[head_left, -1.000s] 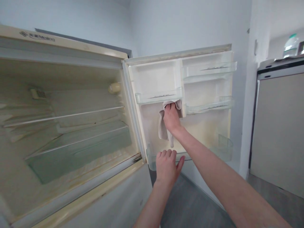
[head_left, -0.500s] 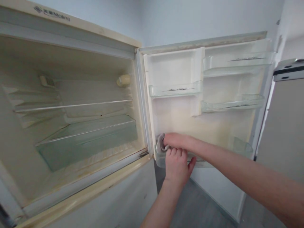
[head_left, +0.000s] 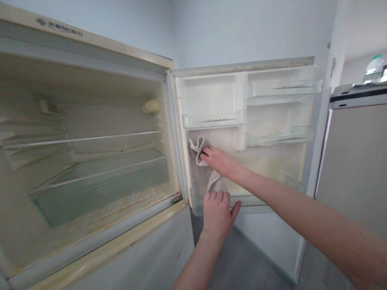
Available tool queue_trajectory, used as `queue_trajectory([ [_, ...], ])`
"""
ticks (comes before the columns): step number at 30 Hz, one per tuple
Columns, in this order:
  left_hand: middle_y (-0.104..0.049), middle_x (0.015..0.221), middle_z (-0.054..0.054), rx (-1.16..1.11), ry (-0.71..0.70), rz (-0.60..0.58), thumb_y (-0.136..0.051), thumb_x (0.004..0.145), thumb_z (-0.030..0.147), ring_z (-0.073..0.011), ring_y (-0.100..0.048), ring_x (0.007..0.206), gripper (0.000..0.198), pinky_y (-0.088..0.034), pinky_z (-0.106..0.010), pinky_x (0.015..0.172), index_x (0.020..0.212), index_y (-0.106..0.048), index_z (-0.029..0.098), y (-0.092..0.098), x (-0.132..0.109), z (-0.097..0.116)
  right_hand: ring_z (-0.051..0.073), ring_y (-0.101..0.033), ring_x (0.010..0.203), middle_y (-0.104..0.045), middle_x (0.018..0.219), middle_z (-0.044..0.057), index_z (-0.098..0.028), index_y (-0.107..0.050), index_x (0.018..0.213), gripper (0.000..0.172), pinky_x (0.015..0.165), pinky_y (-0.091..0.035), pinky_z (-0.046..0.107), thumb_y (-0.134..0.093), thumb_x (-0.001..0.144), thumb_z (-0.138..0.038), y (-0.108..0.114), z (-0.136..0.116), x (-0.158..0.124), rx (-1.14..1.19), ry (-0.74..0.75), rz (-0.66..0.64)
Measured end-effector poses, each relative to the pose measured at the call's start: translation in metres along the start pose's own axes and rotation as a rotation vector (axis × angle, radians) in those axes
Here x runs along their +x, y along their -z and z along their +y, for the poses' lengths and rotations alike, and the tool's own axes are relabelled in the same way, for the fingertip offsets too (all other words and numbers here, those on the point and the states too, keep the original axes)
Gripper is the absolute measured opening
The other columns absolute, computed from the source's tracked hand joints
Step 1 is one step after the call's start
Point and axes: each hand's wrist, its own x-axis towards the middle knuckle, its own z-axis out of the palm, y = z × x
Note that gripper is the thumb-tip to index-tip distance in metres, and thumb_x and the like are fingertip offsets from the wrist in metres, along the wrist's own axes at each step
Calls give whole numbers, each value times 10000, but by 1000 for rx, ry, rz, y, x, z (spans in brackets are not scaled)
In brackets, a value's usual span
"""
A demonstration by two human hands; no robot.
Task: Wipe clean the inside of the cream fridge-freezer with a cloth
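An old cream fridge stands open, and its door [head_left: 272, 161] swings out to the right. My right hand [head_left: 218, 160] presses a grey cloth [head_left: 202, 165] flat against the door's inner panel, just under the upper left door shelf [head_left: 213, 119]. The cloth bunches above my fingers and hangs down below them. My left hand [head_left: 217, 213] grips the rim of the clear bottom door shelf [head_left: 254, 203], fingers curled over its edge and thumb out to the right.
The fridge cabinet [head_left: 90, 161] on the left holds glass shelves and a clear drawer, with nothing stored. Two more clear door shelves [head_left: 281, 90] sit at the upper right. A second appliance [head_left: 356, 161] with a bottle [head_left: 374, 64] on top stands at the far right.
My right hand has carried the cloth from under the upper shelf down to the bottom left corner, then back up the left side of the panel. My left hand kept its hold on the bottom shelf.
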Motion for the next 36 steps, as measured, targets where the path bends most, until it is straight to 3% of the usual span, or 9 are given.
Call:
queue_trajectory([
  [5,-702,901,-31,-25,13,4,-682,952,478,-253,-632,889,255,-390,-413,800,905,-645,230,-1,1,1,241,-723,981,-762,1038,130,-100,-791,1042,192,841,-539,316,-609,989,-129,-31,-16,-40,156,92,-701],
  [7,-704,894,-31,-11,18,-11,-683,951,480,-254,-634,885,259,-386,-415,798,900,-648,229,-1,2,2,247,-708,1038,-755,1096,137,-104,-788,1065,196,865,-538,320,-609,987,-119,-26,-12,-46,146,45,-603],
  [11,-686,831,-20,30,10,-36,-684,952,496,-251,-627,841,292,-373,-414,774,847,-643,227,3,3,2,301,-573,1244,-670,1259,179,-98,-731,1207,296,997,-513,397,-485,1043,-126,8,10,-29,-32,-131,0],
  [14,-676,814,-23,56,3,-50,-656,974,491,-252,-625,837,303,-363,-411,771,832,-639,223,6,2,1,305,-538,1242,-635,1293,196,-90,-694,1260,346,1047,-484,434,-411,1064,-127,26,21,-10,-58,-258,205],
  [17,-677,814,-26,58,1,-76,-634,989,480,-255,-630,843,300,-361,-411,780,836,-641,222,8,2,1,266,-572,1217,-668,1264,162,-98,-724,1172,293,1055,-470,382,-455,1062,-137,16,16,-9,51,-189,96],
  [23,-725,946,-41,7,11,-84,-622,996,466,-264,-656,937,254,-381,-418,837,967,-676,219,11,3,3,253,-719,950,-779,974,162,-84,-806,952,193,807,-493,292,-622,933,-139,-30,-2,-61,245,-52,-671],
  [26,-714,885,-40,23,11,-87,-632,989,481,-263,-654,906,276,-379,-415,820,902,-670,221,11,3,2,253,-717,969,-775,1004,170,-81,-800,962,220,829,-508,297,-586,957,-132,-18,10,-71,196,-160,-564],
  [31,-698,828,-34,45,1,-99,-647,981,494,-257,-642,854,302,-363,-411,790,847,-654,223,10,2,0,278,-533,1341,-602,1419,199,-63,-701,1239,307,1051,-507,361,-470,1042,-107,15,22,-56,-17,-228,34],
  [36,-708,858,-34,16,-8,-92,-629,993,492,-260,-645,879,287,-355,-408,797,877,-646,231,8,1,-2,238,-684,1098,-736,1144,144,-94,-764,1055,212,930,-535,311,-560,997,-88,-2,16,-61,93,-128,-300],
])
